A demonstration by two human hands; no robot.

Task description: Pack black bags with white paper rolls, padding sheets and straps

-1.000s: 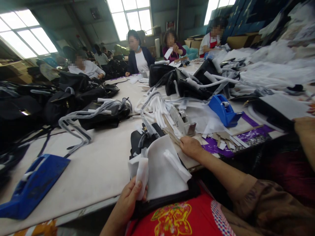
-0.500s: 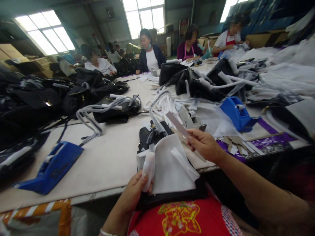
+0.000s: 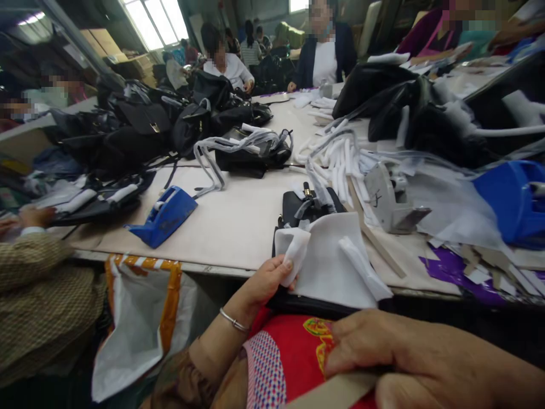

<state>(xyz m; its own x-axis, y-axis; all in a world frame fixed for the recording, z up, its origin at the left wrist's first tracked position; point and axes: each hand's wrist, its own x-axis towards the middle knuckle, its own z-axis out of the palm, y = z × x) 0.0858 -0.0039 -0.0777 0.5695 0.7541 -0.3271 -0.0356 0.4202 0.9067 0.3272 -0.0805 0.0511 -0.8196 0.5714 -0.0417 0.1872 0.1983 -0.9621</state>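
Observation:
A black bag lies at the table's front edge, its strap wrapped in clear plastic. Over it is a white padding sheet, with a white roll on its right side. My left hand is closed on a folded piece of white padding at the sheet's left edge. Low in the view, in front of the red apron, my right hand grips a flat grey-beige cardboard strip. Part of that strip is cut off by the bottom of the view.
Blue tape dispensers stand left and right; a grey dispenser is nearer the bag. White padding rolls are heaped behind it. Black bags pile up at left. An open white sack hangs below the edge. A co-worker's checked sleeve is at left.
My right hand has come down and toward me with the cardboard strip, away from above the bag. My left hand keeps its hold on the padding. The view has turned left.

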